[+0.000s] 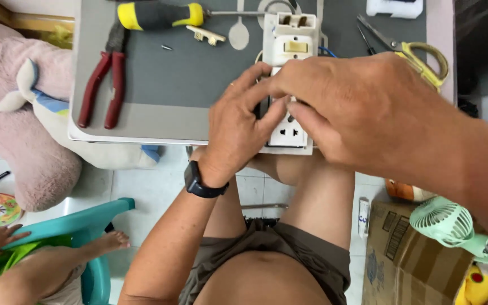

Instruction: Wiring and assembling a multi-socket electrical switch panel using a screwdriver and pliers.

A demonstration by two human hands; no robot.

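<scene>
A white wall socket plate [289, 135] lies at the near edge of a grey table [170, 79], with a cream switch unit [290, 39] just behind it. My left hand [238, 127], with a black watch on its wrist, grips the plate's left side. My right hand [357, 107] reaches in from the right, and its fingers pinch the plate's upper middle. Both hands cover the top half of the plate. A blue wire [327, 52] shows beside the switch unit.
Red-handled pliers [104, 85], a yellow and black screwdriver [162, 15], a small screw [166, 47] and yellow-handled scissors [413, 51] lie on the table. A pink plush toy [12, 113], another person on a teal chair [94, 226], a cardboard box [408, 260] and a green fan [447, 223] surround my legs.
</scene>
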